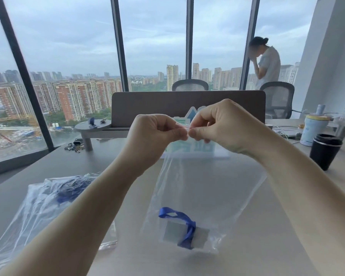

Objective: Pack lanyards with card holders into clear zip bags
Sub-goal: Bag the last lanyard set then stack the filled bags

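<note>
A clear zip bag (203,186) hangs in the air above the desk, held by its top edge. My left hand (153,132) and my right hand (221,126) pinch that top strip side by side, thumbs and forefingers almost touching at the middle. At the bottom of the bag lies a grey card holder (173,233) with a blue lanyard (179,218) wound around it. The bag's mouth is hidden behind my fingers.
A large clear plastic bag (34,208) with more blue lanyards lies on the desk (277,226) at the left. A black cup (326,151) and a white tumbler (313,129) stand at the right. Keys (74,146) lie near a small stand. A person stands by the window, back right.
</note>
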